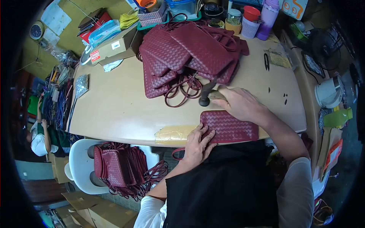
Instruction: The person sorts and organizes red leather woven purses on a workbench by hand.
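Note:
A burgundy woven pouch [232, 127] lies flat at the table's front edge. My left hand [197, 144] grips its left side, fingers resting over the edge. A thin burgundy strap [178, 154] hangs beside that hand. Above the pouch, my right hand [241, 104] is closed around the handle of a hammer [205, 95]. The dark hammer head is raised off the pouch, near a heap of burgundy woven bags [178, 57] with looped straps.
The table [114, 110] has a yellowish taped patch at its front edge. A white chair [81, 167] at left holds stacked burgundy pouches [118, 167]. Cardboard box [118, 45], cups [251, 22] and a purple bottle [268, 19] stand behind. Another person [40, 138] is at far left.

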Motion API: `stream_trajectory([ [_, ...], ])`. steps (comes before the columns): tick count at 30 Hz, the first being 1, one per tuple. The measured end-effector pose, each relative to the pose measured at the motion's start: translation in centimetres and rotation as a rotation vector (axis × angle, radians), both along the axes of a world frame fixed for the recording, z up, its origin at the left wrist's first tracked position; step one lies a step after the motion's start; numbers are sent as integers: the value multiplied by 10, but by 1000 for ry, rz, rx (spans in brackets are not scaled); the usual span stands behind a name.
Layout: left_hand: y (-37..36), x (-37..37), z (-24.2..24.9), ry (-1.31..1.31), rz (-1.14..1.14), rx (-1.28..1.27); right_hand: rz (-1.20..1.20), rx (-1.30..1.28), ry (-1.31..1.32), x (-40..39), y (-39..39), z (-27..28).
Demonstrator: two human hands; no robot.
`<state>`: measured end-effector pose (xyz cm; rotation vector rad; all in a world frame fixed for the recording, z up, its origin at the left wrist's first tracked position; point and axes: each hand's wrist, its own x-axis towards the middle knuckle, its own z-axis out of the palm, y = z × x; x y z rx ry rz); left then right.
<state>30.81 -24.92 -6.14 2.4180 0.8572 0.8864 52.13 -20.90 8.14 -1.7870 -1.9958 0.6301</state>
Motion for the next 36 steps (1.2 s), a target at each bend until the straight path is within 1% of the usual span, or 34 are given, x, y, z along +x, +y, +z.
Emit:
stream_trajectory([
  [1,2,-1,-1,5,-11,1,51,57,25,-4,3,3],
  [3,2,-2,-1,7,-16,-4,87,79,-4,-6,12,-26],
  [5,2,-2,-1,0,-13,-16,176,22,6,-7,13,-56],
  [6,1,-2,0,-2,-10,-18,148,-111,-40,-6,11,-54],
  [7,1,-3,1,8,-13,-17,149,-111,-41,-4,12,-48],
  [9,3,0,1,9,-8,-14,166,-50,-402,6,17,-24],
  [10,2,-1,1,8,-4,-20,105,3,-257,2,13,-11],
  [11,1,-2,1,4,-2,-26,97,-3,-254,0,12,-19],
  [13,1,-2,0,2,-6,-31,91,-53,-153,-2,4,-35],
  [14,1,-1,0,-2,4,-32,77,-162,-206,1,-7,-36],
  [15,0,-3,1,-2,-12,-32,60,-164,-205,5,-11,-26],
  [17,2,-1,3,1,-7,-52,-29,-261,-223,21,-17,-1],
  [18,2,-1,6,8,-7,-61,-47,-266,-221,27,-27,-10],
  [20,2,0,11,24,-10,-70,-339,47,14,48,-53,-39],
  [21,1,0,14,45,2,-77,-353,40,8,58,-63,-45],
  [23,1,1,21,76,-18,-54,-342,-205,-201,80,-84,-53],
  [24,3,2,25,109,-18,-27,-258,-114,-181,92,-89,-47],
  [25,5,2,29,143,-19,1,-272,-111,-184,94,-94,-45],
  [27,11,2,33,177,-37,32,-576,58,-40,91,-106,-39],
  [28,14,2,33,191,-27,-12,-655,-8,9,91,-112,-49],
  [29,15,2,33,206,-12,-56,-661,-12,6,91,-119,-50],
  [30,17,6,37,119,23,-40,-570,-125,-130,93,-123,-49],
  [31,20,7,43,119,19,-34,-479,-236,-260,94,-126,-49],
  [33,25,8,53,222,219,-289,-436,-200,-250,103,-130,-46],
  [34,26,8,57,220,264,-278,-541,-119,-151,102,-130,-53],
  [35,28,9,54,221,280,-281,-629,-39,-52,102,-129,-60],
  [36,31,8,47,309,221,-351,-600,-41,-46,101,-128,-67],
])
